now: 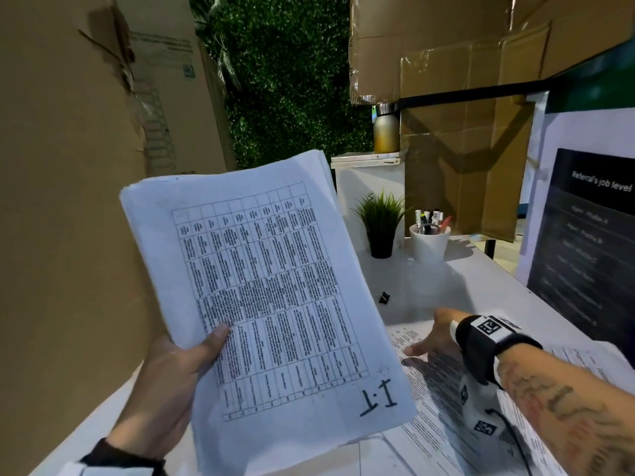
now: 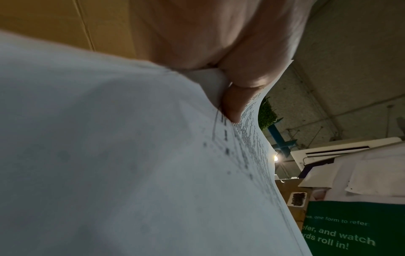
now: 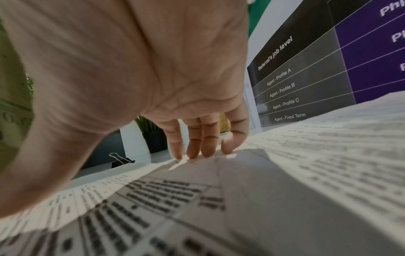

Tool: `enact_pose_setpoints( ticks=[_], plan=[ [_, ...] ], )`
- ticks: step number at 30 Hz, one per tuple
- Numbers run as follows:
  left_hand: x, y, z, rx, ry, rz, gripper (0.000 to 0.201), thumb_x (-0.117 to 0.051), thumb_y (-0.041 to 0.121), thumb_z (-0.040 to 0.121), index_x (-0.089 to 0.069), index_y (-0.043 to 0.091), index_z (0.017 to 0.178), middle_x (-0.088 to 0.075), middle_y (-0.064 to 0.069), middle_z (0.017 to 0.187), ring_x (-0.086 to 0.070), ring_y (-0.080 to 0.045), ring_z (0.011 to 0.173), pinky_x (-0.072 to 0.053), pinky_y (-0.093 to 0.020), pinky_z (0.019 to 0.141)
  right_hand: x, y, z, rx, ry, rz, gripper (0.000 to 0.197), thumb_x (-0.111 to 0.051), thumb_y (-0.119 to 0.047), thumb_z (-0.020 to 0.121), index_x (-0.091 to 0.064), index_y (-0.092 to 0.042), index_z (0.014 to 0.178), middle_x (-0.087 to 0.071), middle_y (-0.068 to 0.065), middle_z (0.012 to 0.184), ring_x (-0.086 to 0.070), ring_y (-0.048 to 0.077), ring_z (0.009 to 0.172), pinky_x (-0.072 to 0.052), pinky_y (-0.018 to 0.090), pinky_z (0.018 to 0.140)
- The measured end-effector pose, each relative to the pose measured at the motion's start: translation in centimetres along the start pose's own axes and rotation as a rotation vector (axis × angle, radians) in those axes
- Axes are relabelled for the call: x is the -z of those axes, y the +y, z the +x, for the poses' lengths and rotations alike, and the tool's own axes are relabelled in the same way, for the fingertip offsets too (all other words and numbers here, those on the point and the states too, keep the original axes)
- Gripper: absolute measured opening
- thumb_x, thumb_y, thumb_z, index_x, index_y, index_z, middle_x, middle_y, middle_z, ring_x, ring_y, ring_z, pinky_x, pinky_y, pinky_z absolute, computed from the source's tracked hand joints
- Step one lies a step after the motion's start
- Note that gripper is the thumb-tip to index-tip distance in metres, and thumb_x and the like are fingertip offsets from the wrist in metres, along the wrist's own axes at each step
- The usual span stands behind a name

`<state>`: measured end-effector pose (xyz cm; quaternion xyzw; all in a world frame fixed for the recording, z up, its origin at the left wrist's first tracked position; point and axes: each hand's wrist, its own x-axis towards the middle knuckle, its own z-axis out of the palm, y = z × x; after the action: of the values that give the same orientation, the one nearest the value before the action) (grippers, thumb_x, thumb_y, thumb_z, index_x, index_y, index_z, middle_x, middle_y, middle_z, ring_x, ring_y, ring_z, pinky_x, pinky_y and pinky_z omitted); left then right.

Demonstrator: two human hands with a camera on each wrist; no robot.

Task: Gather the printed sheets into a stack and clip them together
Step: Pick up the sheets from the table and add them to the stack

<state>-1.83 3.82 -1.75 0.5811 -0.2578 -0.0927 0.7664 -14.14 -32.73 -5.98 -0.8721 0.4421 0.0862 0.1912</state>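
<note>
**Sheets: one bundle in hand, more on the table, one clip loose**

Your left hand (image 1: 165, 383) grips one bundle of printed sheets (image 1: 271, 293) by its lower left edge, thumb (image 1: 216, 334) pressed flat on the top page, the other fingers hidden beneath. The bundle is raised above the table (image 1: 481, 280), tilted, its edges slightly fanned. The top page is thin white paper carrying a ruled grid of dense black text and a handwritten "I.T" in one corner. In the left wrist view the paper curves where the thumb clamps it.

Your right hand (image 1: 433, 338) is spread, palm down. Four fingertips (image 3: 192, 152) rest on the loose sheets (image 1: 443, 383) lying flat on the table; nothing is clasped. At least two loose sheets overlap there; an exact count cannot be read. Same white paper, printed in rows.

One binder clip (image 1: 384, 297): black body, wire handles, lying on the bare table beyond the loose sheets, apart from both hands.

Behind it, one small potted plant (image 1: 379, 225), spiky green leaves in a black pot. Just beside it, one white cup (image 1: 429, 243), round and smooth, holding several markers. One metal bottle (image 1: 386, 128) stands on a white ledge further back. Brown cardboard (image 1: 464, 139) panels surround the table.
</note>
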Motion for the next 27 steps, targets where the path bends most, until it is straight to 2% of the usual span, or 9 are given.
enact_pose_setpoints(
  ticks=[5, 9, 10, 12, 13, 16, 20, 24, 27],
  plan=[
    [-2.0, -0.3, 0.3, 0.03, 0.008, -0.003, 0.032, -0.068, 0.014, 0.08, -0.073, 0.011, 0.111, -0.082, -0.006, 0.106, -0.079, -0.023, 0.092, -0.065, -0.029, 0.072, 0.1, -0.5, 1.1, 0.012, -0.035, -0.003, 0.094, -0.09, -0.056, 0.044, -0.063, -0.012, 0.122, -0.073, 0.003, 0.11, -0.068, 0.025, 0.098, -0.056, 0.037, 0.089],
    [-2.5, -0.7, 0.2, 0.045, 0.027, 0.019, 0.018, -0.064, 0.004, 0.091, -0.072, 0.017, 0.101, -0.083, 0.001, 0.095, -0.08, -0.016, 0.082, -0.063, -0.023, 0.062, -0.1, -0.6, 2.2, 0.066, -0.092, 0.01, 0.126, -0.085, -0.054, 0.019, -0.053, -0.02, 0.137, -0.066, 0.002, 0.128, -0.064, 0.025, 0.111, -0.055, 0.035, 0.092],
    [-2.6, -0.8, 0.1, 0.056, 0.035, 0.02, 0.019, -0.063, 0.002, 0.092, -0.072, 0.017, 0.1, -0.083, 0.002, 0.092, -0.08, -0.015, 0.08, -0.062, -0.021, 0.06, -0.1, -0.6, 2.3, 0.085, -0.093, 0.001, 0.11, -0.087, -0.052, 0.027, -0.059, -0.021, 0.129, -0.068, 0.002, 0.124, -0.065, 0.024, 0.108, -0.055, 0.032, 0.089],
    [-2.2, -1.0, 0.1, 0.084, 0.061, 0.008, 0.019, -0.063, 0.002, 0.092, -0.071, 0.017, 0.1, -0.083, 0.003, 0.091, -0.08, -0.014, 0.078, -0.062, -0.021, 0.059, 0.8, -0.4, 1.3, 0.141, -0.029, 0.056, 0.046, -0.087, -0.041, 0.063, -0.067, -0.021, 0.099, -0.069, 0.002, 0.111, -0.064, 0.022, 0.095, -0.051, 0.026, 0.078],
    [-2.0, -1.1, 0.1, 0.105, 0.076, -0.005, 0.019, -0.063, 0.002, 0.091, -0.072, 0.016, 0.101, -0.083, 0.001, 0.093, -0.08, -0.016, 0.081, -0.063, -0.022, 0.061, 1.3, -0.1, 0.9, 0.189, 0.002, 0.137, 0.033, -0.082, -0.037, 0.074, -0.067, -0.019, 0.098, -0.067, 0.002, 0.112, -0.063, 0.022, 0.097, -0.049, 0.026, 0.08],
    [-1.9, -1.6, 0.2, 0.157, 0.119, -0.052, 0.021, -0.065, 0.004, 0.088, -0.073, 0.014, 0.105, -0.083, -0.004, 0.102, -0.078, -0.026, 0.092, -0.064, -0.032, 0.074, 2.9, 0.0, -0.8, 0.398, 0.078, 0.644, 0.049, -0.075, -0.034, 0.081, -0.063, -0.009, 0.121, -0.067, 0.007, 0.122, -0.064, 0.027, 0.112, -0.047, 0.035, 0.099],
    [-3.0, -2.7, 0.6, 0.251, 0.117, -0.104, 0.022, -0.066, 0.002, 0.089, -0.072, 0.007, 0.109, -0.083, -0.01, 0.096, -0.074, -0.034, 0.094, -0.057, -0.045, 0.089, 4.2, -2.2, -5.1, 0.61, -0.007, 1.269, 0.044, -0.065, -0.026, 0.078, -0.065, -0.006, 0.117, -0.074, 0.016, 0.111, -0.073, 0.03, 0.095, -0.059, 0.044, 0.085],
    [-4.0, -4.2, 1.2, 0.295, 0.153, -0.014, 0.024, -0.079, 0.0, 0.083, -0.07, 0.002, 0.106, -0.082, -0.006, 0.081, -0.072, -0.035, 0.096, -0.05, -0.05, 0.1, 3.1, -4.4, -7.3, 0.642, -0.128, 1.411, 0.033, -0.057, -0.026, 0.091, -0.065, -0.006, 0.116, -0.076, 0.016, 0.098, -0.074, 0.026, 0.079, -0.062, 0.041, 0.073],
    [-4.1, -4.1, 1.0, 0.329, 0.161, -0.031, 0.035, -0.081, 0.011, 0.062, -0.073, 0.007, 0.096, -0.08, -0.017, 0.096, -0.068, -0.044, 0.11, -0.044, -0.065, 0.108, 2.3, -5.0, -8.9, 0.625, -0.183, 1.444, 0.058, -0.039, -0.058, 0.093, -0.073, -0.013, 0.109, -0.074, 0.019, 0.103, -0.072, 0.032, 0.09, -0.059, 0.047, 0.083]
  ],
)
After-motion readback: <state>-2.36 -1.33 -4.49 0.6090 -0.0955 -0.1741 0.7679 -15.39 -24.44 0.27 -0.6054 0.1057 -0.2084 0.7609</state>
